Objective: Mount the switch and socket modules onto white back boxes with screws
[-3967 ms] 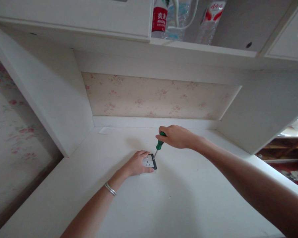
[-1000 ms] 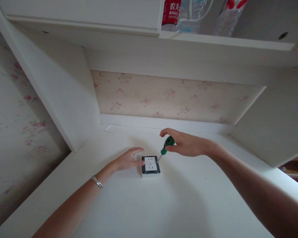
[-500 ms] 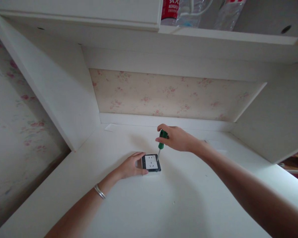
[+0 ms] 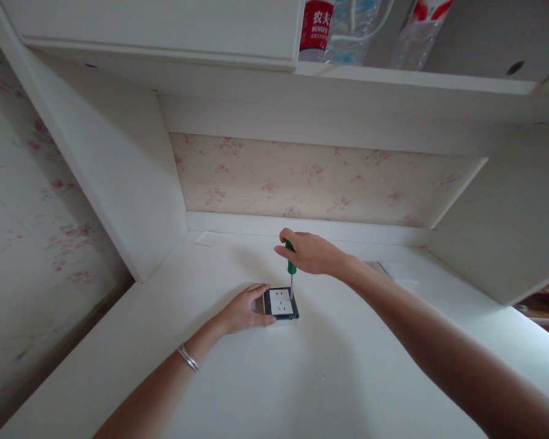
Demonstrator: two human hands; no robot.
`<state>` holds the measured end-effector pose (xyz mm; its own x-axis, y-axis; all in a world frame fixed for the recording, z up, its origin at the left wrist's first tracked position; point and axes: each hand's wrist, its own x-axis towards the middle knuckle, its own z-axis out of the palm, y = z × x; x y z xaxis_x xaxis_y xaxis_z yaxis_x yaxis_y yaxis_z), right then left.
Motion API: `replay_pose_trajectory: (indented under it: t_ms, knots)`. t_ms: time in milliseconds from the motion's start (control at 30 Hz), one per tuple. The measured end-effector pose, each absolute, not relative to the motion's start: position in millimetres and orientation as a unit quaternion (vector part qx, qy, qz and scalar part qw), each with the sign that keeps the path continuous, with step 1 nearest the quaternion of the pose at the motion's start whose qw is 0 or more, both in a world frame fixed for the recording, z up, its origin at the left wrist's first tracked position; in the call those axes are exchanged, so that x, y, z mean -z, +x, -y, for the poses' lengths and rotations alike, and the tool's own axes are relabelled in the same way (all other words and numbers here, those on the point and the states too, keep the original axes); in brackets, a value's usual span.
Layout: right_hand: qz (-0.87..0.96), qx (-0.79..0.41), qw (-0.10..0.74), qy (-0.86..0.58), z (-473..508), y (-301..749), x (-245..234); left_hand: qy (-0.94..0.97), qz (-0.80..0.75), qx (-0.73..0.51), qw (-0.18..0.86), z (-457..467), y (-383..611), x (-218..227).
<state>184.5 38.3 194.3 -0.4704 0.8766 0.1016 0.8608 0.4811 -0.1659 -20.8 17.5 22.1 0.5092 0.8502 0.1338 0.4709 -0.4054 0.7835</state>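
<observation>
A wall socket with a white face and a dark frame lies face up on the white desk. My left hand grips it from the left, thumb at the near edge and fingers at the far edge. Above it, my right hand is closed round the green handle of a screwdriver. The screwdriver stands nearly upright, its tip at the right side of the socket's dark frame. Whether the tip sits in a screw is too small to tell.
Plastic bottles stand on the shelf overhead. A white side panel rises at the left. Flat white pieces lie near the back edge. Floral wallpaper covers the wall behind.
The screwdriver has gone from tilted to nearly upright as my right hand moved a little left. My left hand keeps its grip on the socket. The view has shifted slightly.
</observation>
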Motion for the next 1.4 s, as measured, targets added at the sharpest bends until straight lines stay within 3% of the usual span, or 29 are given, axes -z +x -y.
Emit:
replay_pose_trajectory:
  t_ms: [100, 300, 433, 500, 667, 867, 967, 1067, 1233, 1400]
  knots:
    - [0.879, -0.150, 0.089, -0.443, -40, 187, -197, 0.797, -0.411, -0.271, 0.349, -16, -21, -23]
    - [0.849, -0.005, 0.088, -0.521, -37, 190, -197, 0.799, -0.414, -0.278, 0.335, -15, -20, -23]
    - [0.873, -0.111, 0.104, -0.464, -39, 194, -204, 0.796, -0.415, -0.276, 0.343, -16, -20, -23]
    - [0.885, -0.128, 0.088, -0.438, -40, 195, -208, 0.795, -0.414, -0.277, 0.346, -16, -20, -23]
    - [0.860, 0.032, 0.042, -0.508, -39, 192, -211, 0.791, -0.417, -0.284, 0.346, -14, -20, -25]
    - [0.895, -0.103, 0.006, -0.435, -44, 199, -222, 0.795, -0.414, -0.280, 0.344, -13, -21, -27]
    - [0.871, -0.048, -0.058, -0.486, -46, 198, -228, 0.796, -0.417, -0.280, 0.337, -13, -21, -27]
    - [0.849, 0.038, -0.068, -0.522, -47, 193, -232, 0.796, -0.418, -0.280, 0.337, -13, -21, -26]
    - [0.876, -0.064, -0.103, -0.466, -47, 183, -236, 0.798, -0.404, -0.284, 0.344, -15, -21, -25]
    - [0.835, 0.045, -0.140, -0.530, -46, 176, -236, 0.795, -0.399, -0.294, 0.349, -16, -21, -23]
